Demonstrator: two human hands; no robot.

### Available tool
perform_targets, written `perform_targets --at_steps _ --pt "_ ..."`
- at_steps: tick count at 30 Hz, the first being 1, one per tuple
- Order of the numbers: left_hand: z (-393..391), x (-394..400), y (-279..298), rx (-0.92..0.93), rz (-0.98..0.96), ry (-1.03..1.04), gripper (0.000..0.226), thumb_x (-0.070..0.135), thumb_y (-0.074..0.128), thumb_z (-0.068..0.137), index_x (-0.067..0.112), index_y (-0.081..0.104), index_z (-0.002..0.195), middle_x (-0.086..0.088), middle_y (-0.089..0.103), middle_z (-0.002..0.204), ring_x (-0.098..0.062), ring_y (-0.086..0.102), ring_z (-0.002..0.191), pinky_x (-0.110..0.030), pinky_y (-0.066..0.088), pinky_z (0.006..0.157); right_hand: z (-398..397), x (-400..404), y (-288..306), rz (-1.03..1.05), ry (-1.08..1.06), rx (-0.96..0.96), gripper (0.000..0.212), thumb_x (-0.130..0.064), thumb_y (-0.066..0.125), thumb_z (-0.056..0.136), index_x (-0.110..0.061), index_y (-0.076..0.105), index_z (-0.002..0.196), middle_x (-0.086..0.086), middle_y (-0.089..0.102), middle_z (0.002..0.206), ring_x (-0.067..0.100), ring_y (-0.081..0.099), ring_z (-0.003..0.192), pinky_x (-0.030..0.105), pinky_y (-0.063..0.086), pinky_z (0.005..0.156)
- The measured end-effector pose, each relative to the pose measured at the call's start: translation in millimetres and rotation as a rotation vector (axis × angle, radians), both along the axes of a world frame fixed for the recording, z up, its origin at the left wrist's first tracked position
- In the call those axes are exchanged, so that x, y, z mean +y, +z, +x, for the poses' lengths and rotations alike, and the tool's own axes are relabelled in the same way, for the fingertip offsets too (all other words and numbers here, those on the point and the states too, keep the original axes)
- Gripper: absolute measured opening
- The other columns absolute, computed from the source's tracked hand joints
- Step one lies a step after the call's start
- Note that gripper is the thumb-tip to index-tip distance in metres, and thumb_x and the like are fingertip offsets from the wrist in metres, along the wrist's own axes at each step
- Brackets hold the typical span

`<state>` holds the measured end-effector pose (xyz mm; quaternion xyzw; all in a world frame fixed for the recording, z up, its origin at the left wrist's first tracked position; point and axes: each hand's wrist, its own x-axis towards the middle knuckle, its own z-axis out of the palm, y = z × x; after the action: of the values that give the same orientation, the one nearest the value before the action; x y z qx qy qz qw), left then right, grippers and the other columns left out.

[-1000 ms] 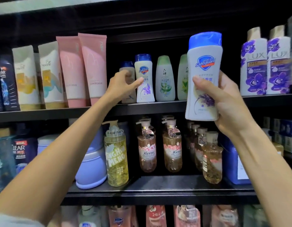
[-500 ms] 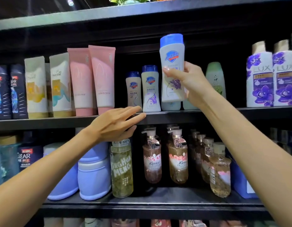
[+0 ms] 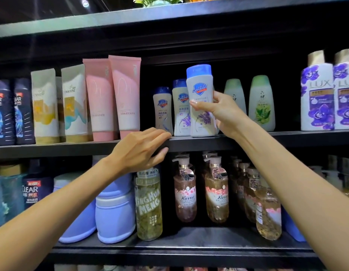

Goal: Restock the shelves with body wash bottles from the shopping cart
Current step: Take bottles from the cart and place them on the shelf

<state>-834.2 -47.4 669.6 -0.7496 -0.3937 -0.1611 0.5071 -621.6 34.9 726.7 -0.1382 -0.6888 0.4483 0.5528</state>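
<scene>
Fingers and thumb of the right hand (image 3: 222,112) are curling round the middle of a white Safeguard bottle (image 3: 201,106) with a blue cap, the thumb lying across its front label and the fingertips wrapping its right side. This bottle is standing upright at the front edge of the upper shelf (image 3: 287,137), its base resting on or just at the shelf board; the exact contact is hard to tell. It is sitting just in front and to the right of two smaller Safeguard bottles (image 3: 180,110), which are standing side by side further back. To the right of the held bottle two pale green-capped bottles (image 3: 261,104) are standing, and beyond them two white Lux bottles (image 3: 316,98) with purple flowers. The left hand (image 3: 140,151) is resting on the front lip of the same shelf, fingers loosely extended over the top edge and thumb tucked under it, holding no product. Left of it on that shelf two pink tubes (image 3: 113,98) and two Pantene tubes (image 3: 60,104) are standing upright. On the lower shelf (image 3: 189,249), clear pump bottles (image 3: 216,192) with floral labels and pale blue tubs (image 3: 115,212) are lining up beneath both arms.
</scene>
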Motion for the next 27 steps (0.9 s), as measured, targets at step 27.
perform_targets --at_steps 27 --pt "4 -6 0 -0.071 -0.036 0.01 0.04 0.03 0.042 0.093 -0.001 0.064 0.101 -0.014 0.066 0.093 -0.03 0.064 0.078 -0.036 0.053 0.06 -14 -3 -5 0.202 -0.172 -0.287 0.035 -0.02 0.078 0.078 -0.008 0.064 0.108 0.008 0.071 0.105 0.014 0.069 0.093 0.028 0.058 0.079"
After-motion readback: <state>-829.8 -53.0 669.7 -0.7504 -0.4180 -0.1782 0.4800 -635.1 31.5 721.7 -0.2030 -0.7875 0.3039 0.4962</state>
